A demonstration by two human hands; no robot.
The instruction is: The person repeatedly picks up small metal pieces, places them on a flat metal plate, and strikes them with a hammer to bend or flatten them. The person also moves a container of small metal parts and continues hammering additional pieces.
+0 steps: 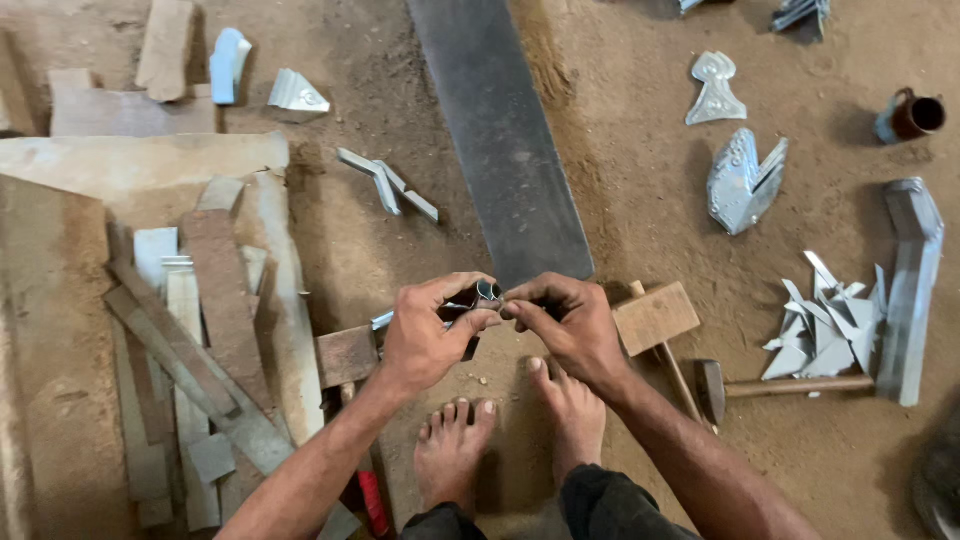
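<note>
My left hand (430, 330) and my right hand (562, 320) meet over a small rolled piece of shiny sheet metal (487, 293), each pinching one side of it with thumb and fingers. The piece is held above the sandy floor, just in front of my bare feet (505, 440). A dark tool sticks out under my left hand; what it is cannot be made out.
A long dark metal plate (495, 130) lies ahead. A wooden mallet (655, 320) and a hammer (780, 385) lie to the right, near a pile of cut tin scraps (825, 325). Strips of metal and wood (200, 340) are stacked on the left. A brown mug (912, 115) stands far right.
</note>
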